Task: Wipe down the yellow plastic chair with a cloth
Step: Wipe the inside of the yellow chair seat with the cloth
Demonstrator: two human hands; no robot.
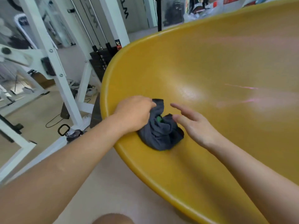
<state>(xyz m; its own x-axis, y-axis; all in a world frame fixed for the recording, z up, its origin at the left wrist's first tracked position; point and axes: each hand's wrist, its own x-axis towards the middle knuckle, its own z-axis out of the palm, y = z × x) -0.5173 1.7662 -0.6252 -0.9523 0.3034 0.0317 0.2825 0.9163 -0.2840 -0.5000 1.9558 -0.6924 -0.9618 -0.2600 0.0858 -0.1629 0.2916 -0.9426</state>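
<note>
Close-up, glossy yellow chair [210,62], left hand [134,113] clenching a bunched grey cloth [160,133] — right hand [197,126] fingers spread, empty

Mustard-yellow chair [210,65], dark grey cloth [160,135] with a green patch.

glossy smooth plastic chair [210,65] — soft matt dark grey cloth [160,135], crumpled

My left hand [135,114] reaches in from the lower left on a bare, nearly straight forearm, knuckles up, fingers curled shut around a bunched grey cloth [160,131]. My right hand [196,125] comes in from the lower right, palm turned down and leftward, fingers loosely spread and extended, hovering just beside the cloth, gripping nothing.
</note>
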